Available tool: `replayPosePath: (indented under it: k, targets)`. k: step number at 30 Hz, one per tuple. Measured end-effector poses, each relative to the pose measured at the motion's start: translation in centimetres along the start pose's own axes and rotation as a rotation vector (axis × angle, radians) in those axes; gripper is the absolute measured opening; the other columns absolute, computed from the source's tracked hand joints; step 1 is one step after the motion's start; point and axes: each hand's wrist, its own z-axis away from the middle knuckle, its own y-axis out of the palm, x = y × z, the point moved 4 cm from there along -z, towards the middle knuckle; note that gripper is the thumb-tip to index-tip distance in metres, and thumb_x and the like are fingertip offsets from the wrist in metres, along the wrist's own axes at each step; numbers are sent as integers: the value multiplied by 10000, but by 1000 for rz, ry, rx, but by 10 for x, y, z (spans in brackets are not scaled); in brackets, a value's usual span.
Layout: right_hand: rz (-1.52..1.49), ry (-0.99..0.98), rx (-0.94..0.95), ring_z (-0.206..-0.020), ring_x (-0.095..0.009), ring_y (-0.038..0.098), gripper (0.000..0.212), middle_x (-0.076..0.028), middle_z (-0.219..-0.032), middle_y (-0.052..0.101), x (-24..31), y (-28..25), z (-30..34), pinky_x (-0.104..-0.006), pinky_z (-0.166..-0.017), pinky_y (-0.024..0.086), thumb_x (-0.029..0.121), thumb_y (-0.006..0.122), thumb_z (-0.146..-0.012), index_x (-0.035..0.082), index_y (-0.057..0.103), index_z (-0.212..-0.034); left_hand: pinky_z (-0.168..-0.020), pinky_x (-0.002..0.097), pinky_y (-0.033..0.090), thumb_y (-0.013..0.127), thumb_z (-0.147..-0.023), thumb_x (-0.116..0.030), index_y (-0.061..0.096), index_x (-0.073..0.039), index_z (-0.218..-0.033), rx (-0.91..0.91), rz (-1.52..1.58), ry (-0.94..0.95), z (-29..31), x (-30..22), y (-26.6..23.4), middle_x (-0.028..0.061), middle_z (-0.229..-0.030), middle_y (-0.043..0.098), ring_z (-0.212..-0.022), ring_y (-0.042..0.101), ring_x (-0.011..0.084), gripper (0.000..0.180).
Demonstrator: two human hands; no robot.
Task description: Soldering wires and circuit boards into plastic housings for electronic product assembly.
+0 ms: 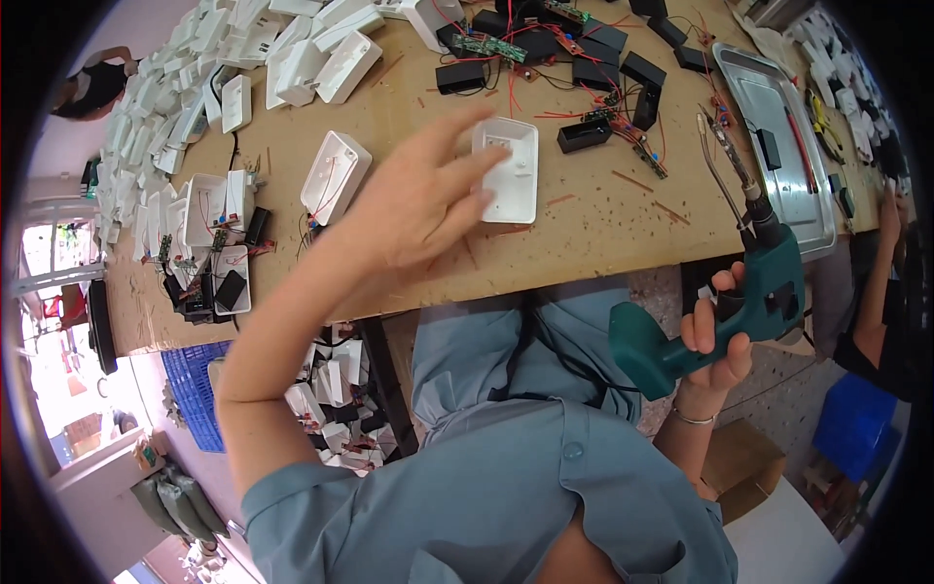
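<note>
- The left hand (413, 209) is spreading its fingers wide over a white rectangular plastic box (518, 187).
- The box is lying near the front edge of the flat brown tabletop (603, 238).
- The right hand (722, 341) is holding a green, gun-shaped plastic tool (786, 267).

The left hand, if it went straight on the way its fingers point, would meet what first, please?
The left hand would probably meet the open white rectangular plastic case first; its fingertips overlap that case in the picture, but whether they touch it is unclear.
</note>
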Motion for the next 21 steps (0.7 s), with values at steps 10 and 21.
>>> replayPosePath:
  k: [10, 21]
  targets:
    - [4, 4, -52, -631, -108, 470, 725, -122, -1292, 404, 2, -2, 8, -244, -564, 409, 182, 637, -807, -1, 191, -1348, -732, 358, 473, 509, -758, 6, 499, -4, -1110, -282, 354, -394, -7, -18, 20, 180, -1086, 520, -895, 556, 323, 353]
    - [1, -11, -89, -618, -108, 470, 734, -128, -1293, 410, 3, -12, 16, -244, -543, 403, 186, 641, -803, 0, 188, -1350, -714, 345, 494, 672, -695, -121, 552, -15, -1060, -277, 376, -259, -15, -22, 24, 160, -1060, 563, -883, 587, 308, 398]
